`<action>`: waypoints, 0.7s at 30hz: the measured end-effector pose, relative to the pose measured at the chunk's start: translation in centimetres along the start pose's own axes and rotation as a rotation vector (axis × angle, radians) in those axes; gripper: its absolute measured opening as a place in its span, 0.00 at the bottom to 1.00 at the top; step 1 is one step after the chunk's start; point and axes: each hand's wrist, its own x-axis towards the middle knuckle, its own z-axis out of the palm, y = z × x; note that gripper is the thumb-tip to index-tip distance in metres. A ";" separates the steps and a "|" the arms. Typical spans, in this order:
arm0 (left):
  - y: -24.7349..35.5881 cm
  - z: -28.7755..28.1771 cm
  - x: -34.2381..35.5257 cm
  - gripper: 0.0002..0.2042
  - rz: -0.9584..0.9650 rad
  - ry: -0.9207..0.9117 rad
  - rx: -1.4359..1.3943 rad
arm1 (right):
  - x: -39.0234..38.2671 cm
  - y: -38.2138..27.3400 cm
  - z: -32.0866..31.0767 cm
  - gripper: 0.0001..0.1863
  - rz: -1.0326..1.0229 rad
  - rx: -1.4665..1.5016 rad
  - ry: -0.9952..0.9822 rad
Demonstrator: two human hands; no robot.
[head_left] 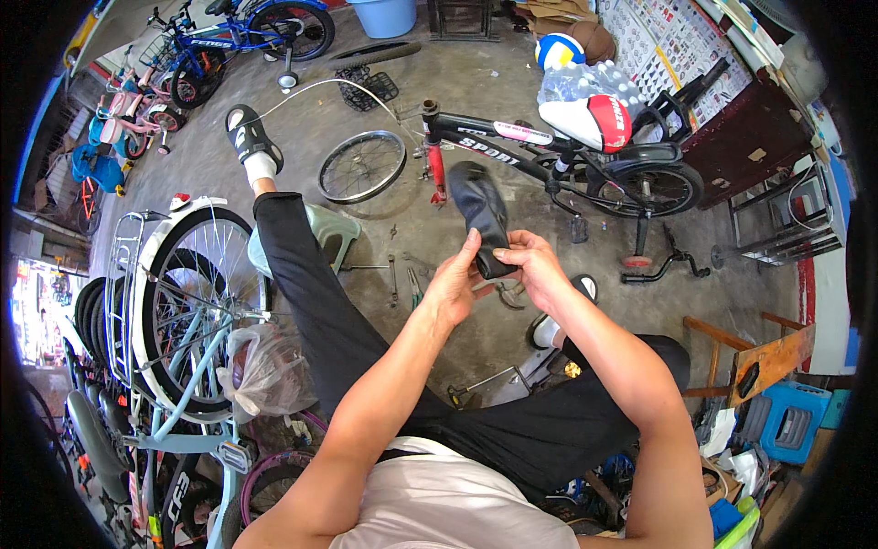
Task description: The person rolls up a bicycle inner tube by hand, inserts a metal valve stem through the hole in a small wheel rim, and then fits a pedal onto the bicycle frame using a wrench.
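My left hand [455,282] and my right hand [538,270] pinch the near end of a black rubber inner tube [479,206], which looks folded together into a flattened bundle. Both thumbs press on it from above. Its rounded far end points away from me, toward the small black bicycle [521,146] with a red fork and no front wheel. Left of that fork, a bare wheel rim [363,166] with spokes lies on the floor. Beneath my hands the floor holds pliers [414,288] and a wrench [393,279].
A pale green stool [325,233] stands beside my left leg. An upturned light-blue bicycle [192,366] crowds the left side, with a plastic bag [267,371] against it. A loose tyre [375,55] lies farther back. A crank [675,261] rests at right, beyond a wooden stool [773,361].
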 end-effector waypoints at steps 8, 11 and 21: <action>-0.6 0.2 0.8 0.20 0.056 -0.013 -0.038 | -0.2 1.9 0.6 0.15 0.013 -0.048 0.018; -0.6 -1.4 1.6 0.19 0.115 0.001 -0.020 | -0.6 1.9 1.2 0.18 -0.081 -0.259 -0.009; 2.2 -1.1 -1.4 0.15 0.367 -0.030 0.346 | 0.6 -0.1 0.2 0.46 0.261 -0.174 -0.146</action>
